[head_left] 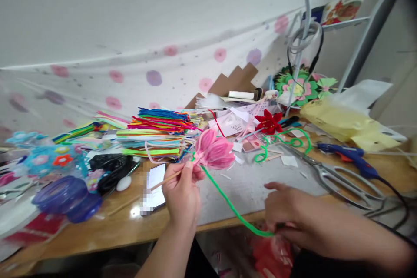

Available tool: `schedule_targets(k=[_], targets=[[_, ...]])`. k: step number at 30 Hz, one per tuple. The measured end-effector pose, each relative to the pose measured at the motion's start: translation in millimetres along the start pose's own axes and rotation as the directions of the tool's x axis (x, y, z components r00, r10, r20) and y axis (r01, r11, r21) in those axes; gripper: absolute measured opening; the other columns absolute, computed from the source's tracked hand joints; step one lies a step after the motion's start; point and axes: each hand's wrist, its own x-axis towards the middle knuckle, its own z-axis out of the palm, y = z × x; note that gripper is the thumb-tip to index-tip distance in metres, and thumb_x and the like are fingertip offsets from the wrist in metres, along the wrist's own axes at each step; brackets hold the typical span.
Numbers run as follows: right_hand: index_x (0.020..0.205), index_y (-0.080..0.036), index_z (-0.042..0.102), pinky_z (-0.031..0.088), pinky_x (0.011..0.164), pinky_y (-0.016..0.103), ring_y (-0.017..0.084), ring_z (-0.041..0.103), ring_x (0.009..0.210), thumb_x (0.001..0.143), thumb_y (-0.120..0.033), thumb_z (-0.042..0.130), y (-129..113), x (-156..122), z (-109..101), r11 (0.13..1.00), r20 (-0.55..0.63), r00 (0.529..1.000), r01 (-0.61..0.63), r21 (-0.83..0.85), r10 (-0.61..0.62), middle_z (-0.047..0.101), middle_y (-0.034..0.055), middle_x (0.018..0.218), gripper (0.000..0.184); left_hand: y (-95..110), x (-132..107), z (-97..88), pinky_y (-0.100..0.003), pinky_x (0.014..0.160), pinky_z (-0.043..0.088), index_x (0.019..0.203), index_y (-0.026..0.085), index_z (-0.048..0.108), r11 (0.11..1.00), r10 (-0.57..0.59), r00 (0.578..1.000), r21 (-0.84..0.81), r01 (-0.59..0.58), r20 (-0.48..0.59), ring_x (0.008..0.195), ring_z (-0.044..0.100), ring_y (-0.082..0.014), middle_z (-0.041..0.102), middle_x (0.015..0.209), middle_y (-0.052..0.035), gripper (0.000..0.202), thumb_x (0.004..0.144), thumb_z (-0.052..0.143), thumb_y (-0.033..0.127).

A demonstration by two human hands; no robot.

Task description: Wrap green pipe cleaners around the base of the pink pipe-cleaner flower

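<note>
A pink pipe-cleaner flower with a thin wooden stick as its stem is pinched at the base by my left hand, tilted with its petals to the right. From the flower's base a green pipe cleaner runs down and right in a slack curve to my right hand. That hand is closed on the far end with thumb and lower fingers, the index finger pointing left. The grip itself is partly hidden and a little blurred.
Scissors and a blue glue gun lie at right. A red flower and curled green pipe cleaner rest behind. Bundled pipe cleaners, a phone and a purple container are at left.
</note>
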Motion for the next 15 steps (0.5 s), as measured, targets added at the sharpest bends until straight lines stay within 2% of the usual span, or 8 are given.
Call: schedule_targets(k=[1,3,5,7,9,11,13,15], targets=[[0.086,-0.023,0.069,0.036,0.095,0.045,0.021,0.062,0.082,0.075,-0.017,0.065,7,8,11,0.997,0.097,0.995,-0.01,-0.082,0.018,0.068,0.0038,0.081,0.013,1,-1,2.7,-0.022,0.048,0.049,0.072,0.018,0.053,1.0,0.001,1.0,-0.023,-0.001,0.0,0.049,0.058,-0.0107,0.063,0.054,0.0046,0.012,0.075,0.065,0.017],[0.106,-0.016,0.064,0.04,0.09,0.047,0.031,0.057,0.098,0.068,-0.034,0.073,22,29,29,0.994,0.104,0.993,-0.045,-0.097,0.056,0.064,0.0146,0.105,0.042,2,-10,10.1,-0.022,0.048,0.049,0.072,0.018,0.053,0.998,-0.019,0.999,-0.057,0.021,0.027,0.05,0.058,-0.0107,0.063,0.055,0.0044,0.012,0.076,0.065,0.018],[0.117,-0.014,0.057,0.039,0.093,0.045,0.03,0.053,0.106,0.075,-0.047,0.065,30,48,41,0.995,-0.045,0.999,-0.002,0.098,0.006,0.059,0.0163,0.116,0.053,3,-24,18.2,-0.021,0.049,0.049,0.073,0.018,0.053,0.996,-0.043,0.997,-0.069,0.047,0.066,0.05,0.058,-0.0105,0.063,0.056,0.0046,0.012,0.076,0.064,0.019],[0.111,-0.016,0.061,0.039,0.094,0.042,0.028,0.053,0.103,0.076,-0.058,0.059,30,63,51,0.935,-0.164,0.985,0.112,0.336,-0.059,0.063,0.0115,0.108,0.055,6,-37,25.3,-0.021,0.049,0.048,0.073,0.019,0.054,0.995,-0.071,0.992,-0.064,0.078,0.108,0.05,0.058,-0.0104,0.063,0.057,0.005,0.011,0.077,0.064,0.02],[0.101,-0.018,0.065,0.039,0.094,0.04,0.026,0.055,0.1,0.077,-0.065,0.052,20,74,62,0.776,-0.291,0.955,0.221,0.591,-0.05,0.066,0.0082,0.1,0.054,8,-47,30.3,-0.021,0.05,0.048,0.071,0.02,0.055,0.993,-0.092,0.986,-0.06,0.101,0.143,0.049,0.058,-0.01,0.062,0.057,0.0055,0.011,0.077,0.064,0.02],[0.094,-0.019,0.067,0.039,0.096,0.039,0.024,0.057,0.097,0.075,-0.064,0.056,4,82,73,0.513,-0.43,0.901,0.345,0.786,0.054,0.067,0.0068,0.097,0.05,7,-52,32.9,-0.02,0.053,0.048,0.069,0.02,0.056,0.994,-0.07,0.986,-0.068,0.082,0.153,0.052,0.058,-0.0095,0.061,0.058,0.0059,0.012,0.076,0.065,0.021],[0.086,-0.02,0.069,0.04,0.095,0.038,0.022,0.059,0.093,0.067,-0.055,0.071,-11,89,80,0.232,-0.503,0.829,0.454,0.86,0.244,0.068,0.005,0.093,0.04,3,-54,32.5,-0.021,0.058,0.048,0.068,0.02,0.058,0.999,-0.01,0.99,-0.044,0.016,0.138,0.058,0.058,-0.01,0.06,0.062,0.0052,0.012,0.075,0.067,0.022],[0.078,-0.02,0.069,0.043,0.09,0.035,0.02,0.06,0.086,0.059,-0.042,0.08,-23,94,81,0.026,-0.467,0.785,0.501,0.865,0.408,0.068,0.0028,0.082,0.031,-3,-55,29.1,-0.023,0.064,0.049,0.072,0.021,0.061,0.996,0.065,0.989,0.054,-0.073,0.131,0.066,0.059,-0.012,0.061,0.068,0.0033,0.007,0.077,0.066,0.023]])
